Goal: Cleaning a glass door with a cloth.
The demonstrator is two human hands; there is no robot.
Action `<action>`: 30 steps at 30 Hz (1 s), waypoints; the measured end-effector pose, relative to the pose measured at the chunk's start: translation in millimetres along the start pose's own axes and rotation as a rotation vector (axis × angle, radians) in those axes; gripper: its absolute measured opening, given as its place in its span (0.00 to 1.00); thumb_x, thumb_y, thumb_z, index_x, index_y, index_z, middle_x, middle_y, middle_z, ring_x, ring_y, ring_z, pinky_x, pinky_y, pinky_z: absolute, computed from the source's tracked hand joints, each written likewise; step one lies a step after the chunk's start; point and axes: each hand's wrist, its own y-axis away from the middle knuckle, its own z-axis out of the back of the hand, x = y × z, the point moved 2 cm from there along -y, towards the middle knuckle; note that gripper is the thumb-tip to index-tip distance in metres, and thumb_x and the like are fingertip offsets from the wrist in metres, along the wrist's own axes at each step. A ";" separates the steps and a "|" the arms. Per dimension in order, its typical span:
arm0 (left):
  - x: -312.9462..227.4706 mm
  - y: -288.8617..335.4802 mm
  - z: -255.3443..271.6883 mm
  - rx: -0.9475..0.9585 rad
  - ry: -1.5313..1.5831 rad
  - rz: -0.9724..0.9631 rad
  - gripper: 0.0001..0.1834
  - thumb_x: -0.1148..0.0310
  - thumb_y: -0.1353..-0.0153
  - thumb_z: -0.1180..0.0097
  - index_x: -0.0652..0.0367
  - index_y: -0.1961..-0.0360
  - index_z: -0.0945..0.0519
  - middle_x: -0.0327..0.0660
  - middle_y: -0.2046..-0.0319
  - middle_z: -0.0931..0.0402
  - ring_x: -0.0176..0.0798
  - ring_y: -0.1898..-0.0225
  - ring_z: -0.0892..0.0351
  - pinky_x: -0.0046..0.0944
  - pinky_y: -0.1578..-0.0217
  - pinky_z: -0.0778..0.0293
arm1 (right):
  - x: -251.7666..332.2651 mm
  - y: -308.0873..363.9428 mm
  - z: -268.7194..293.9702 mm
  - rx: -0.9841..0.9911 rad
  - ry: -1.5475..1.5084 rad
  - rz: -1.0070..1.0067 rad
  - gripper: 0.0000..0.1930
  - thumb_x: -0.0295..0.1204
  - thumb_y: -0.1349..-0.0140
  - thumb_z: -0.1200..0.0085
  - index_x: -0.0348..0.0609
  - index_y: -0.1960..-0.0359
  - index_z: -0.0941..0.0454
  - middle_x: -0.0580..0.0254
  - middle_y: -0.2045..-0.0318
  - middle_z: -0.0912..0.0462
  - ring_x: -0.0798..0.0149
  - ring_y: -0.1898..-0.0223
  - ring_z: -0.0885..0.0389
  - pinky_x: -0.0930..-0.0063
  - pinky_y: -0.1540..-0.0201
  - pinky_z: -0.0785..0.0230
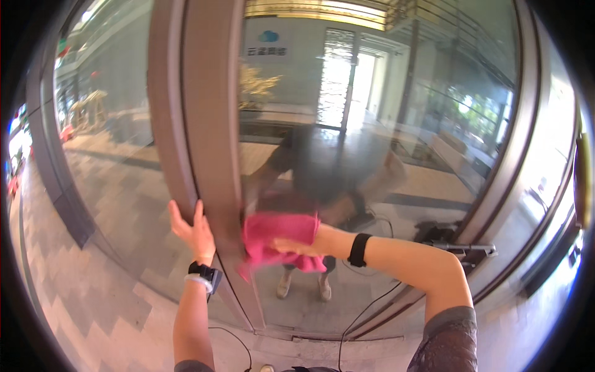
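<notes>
In front of me is a glass door (372, 180) with a wide brown frame post (214, 124). My left hand (193, 234) rests against the post's left edge, fingers apart and stretched upward, with nothing held. A smartwatch and a light band sit on that wrist. To the right of the post, my right hand (300, 247) presses a pink cloth (282, 228) against the lower part of the glass. The cloth is bunched around the hand and slightly blurred, its lower corner hanging loose. On my right wrist is a black band (359, 250).
Another glass pane (105, 161) lies left of the post. A metal door handle (471, 249) is at the right, beyond my forearm. Thin black cables (365, 310) run over the pale floor (291, 356) near my feet. The glass mirrors my body and the surroundings.
</notes>
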 end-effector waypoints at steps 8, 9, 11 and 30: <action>7.6 3.7 20.3 0.020 -0.443 -0.383 0.30 0.79 0.45 0.44 0.45 0.40 0.30 0.51 0.31 0.56 0.56 0.32 0.54 0.51 0.37 0.52 | 78.9 150.4 92.2 -0.924 1.065 0.195 0.24 0.37 0.41 0.44 0.47 0.43 0.30 0.55 0.47 0.26 0.58 0.45 0.29 0.65 0.41 0.38; 7.1 0.3 26.1 -0.001 -0.466 -0.421 0.31 0.80 0.46 0.44 0.45 0.40 0.30 0.52 0.31 0.56 0.57 0.32 0.54 0.52 0.37 0.51 | 83.3 189.9 95.4 -1.173 1.193 0.220 0.28 0.42 0.36 0.55 0.47 0.36 0.39 0.46 0.37 0.39 0.45 0.35 0.44 0.53 0.33 0.55; 7.8 -0.9 27.0 0.001 -0.449 -0.424 0.30 0.80 0.45 0.45 0.46 0.40 0.30 0.54 0.31 0.56 0.57 0.32 0.53 0.53 0.38 0.52 | 80.5 237.9 108.2 -1.916 1.264 -0.317 0.31 0.43 0.38 0.53 0.48 0.34 0.43 0.47 0.34 0.45 0.44 0.33 0.50 0.52 0.34 0.58; 3.8 0.2 24.8 -0.016 -0.479 -0.520 0.23 0.75 0.37 0.55 0.51 0.40 0.30 0.54 0.32 0.55 0.56 0.32 0.53 0.51 0.38 0.51 | 59.0 160.4 52.4 -1.043 1.326 -0.072 0.15 0.40 0.46 0.46 0.51 0.58 0.27 0.68 0.64 0.25 0.64 0.61 0.26 0.65 0.61 0.35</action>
